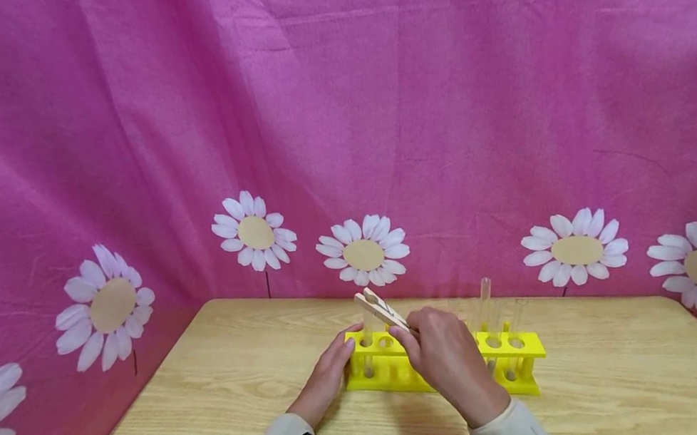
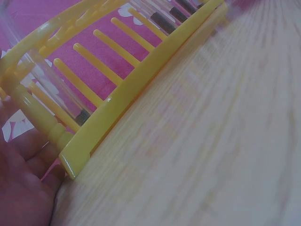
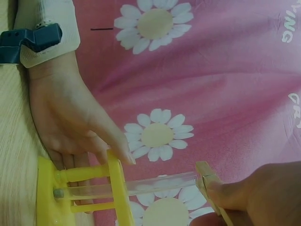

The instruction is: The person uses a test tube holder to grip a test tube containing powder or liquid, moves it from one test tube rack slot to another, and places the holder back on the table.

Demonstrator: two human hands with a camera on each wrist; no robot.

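Note:
A yellow test tube rack (image 1: 393, 379) stands on the table. My left hand (image 1: 323, 380) holds its left end, thumb at the top plate and fingers around the end post (image 2: 35, 110). My right hand (image 1: 451, 356) pinches a wooden clothespin (image 1: 380, 308) above the rack. In the right wrist view, the tip of the clothespin (image 3: 205, 175) is at the mouth of a clear test tube (image 3: 162, 183) in the end hole. Whether it clamps the glass, I cannot tell. Dark matter (image 2: 83, 116) lies at that tube's bottom.
More clear tubes (image 1: 485, 299) stand at the rack's right end, partly behind my right hand; the left wrist view shows dark contents (image 2: 162, 22) in them. Upright yellow pegs (image 2: 96, 59) line the rack. A pink flowered cloth (image 1: 446, 163) hangs behind the wooden table (image 1: 212, 376).

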